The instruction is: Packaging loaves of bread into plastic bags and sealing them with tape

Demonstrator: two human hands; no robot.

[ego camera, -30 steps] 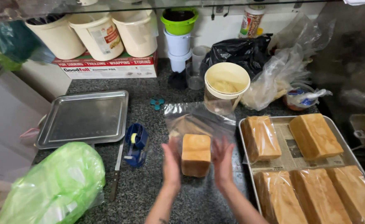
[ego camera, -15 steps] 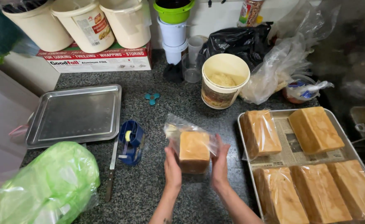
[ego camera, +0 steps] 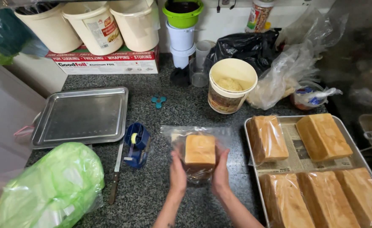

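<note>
The dark speckled surface (ego camera: 173, 105) carries, on the right, a metal tray (ego camera: 253, 169) lined with newspaper and holding five loaves (one at its near-left corner already in clear wrap), and on the left an empty steel baking tray (ego camera: 80, 116) with a bulging green plastic bag (ego camera: 46, 190) in front of it. Between them the bread loaf (ego camera: 200, 150) stands inside a clear plastic bag (ego camera: 194, 133), well apart from the steel tray and near the loaf tray. The step in hand looks like bagging: the loaf is seated in the bag, whose loose open end lies flat toward the far wall. The loaf's long axis runs away from the person, a square end facing the camera. The left hand (ego camera: 177, 173) and right hand (ego camera: 220, 171) press its two sides, fingers clamped flat on the bagged loaf. The next move probably calls for gathering that slack end and sealing it; the blue tape dispenser (ego camera: 136, 143) sits just left, a knife (ego camera: 116, 173) beside it.
</note>
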